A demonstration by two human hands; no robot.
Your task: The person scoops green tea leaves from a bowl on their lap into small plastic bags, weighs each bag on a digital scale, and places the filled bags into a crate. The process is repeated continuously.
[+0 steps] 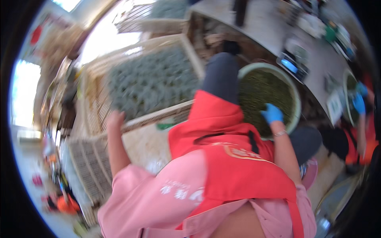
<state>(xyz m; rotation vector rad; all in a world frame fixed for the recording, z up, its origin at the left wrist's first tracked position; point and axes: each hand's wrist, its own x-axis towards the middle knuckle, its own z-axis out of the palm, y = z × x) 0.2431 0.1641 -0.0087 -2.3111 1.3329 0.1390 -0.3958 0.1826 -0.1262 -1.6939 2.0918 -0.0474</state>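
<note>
My right hand [272, 114], in a blue glove, is over the dark green loose leaves [260, 93] in a pale green round basin [294, 113] at my right. Its fingers point left, look spread and touch or nearly touch the leaves. My bare left hand [115, 119] is at the near left corner of a cream slatted crate [92, 97]. Motion smears its fingers, so whether it holds anything is unclear. Rows of small pale grey-green packets [152, 81] lie in the crate.
A small scale [293, 65] with a lit display stands on the table beyond the basin. At far right, a co-worker's blue-gloved hands [359, 99] are at another basin [348, 81]. A second packet-filled crate [152, 24] sits farther off. A slatted crate [91, 168] stands at left.
</note>
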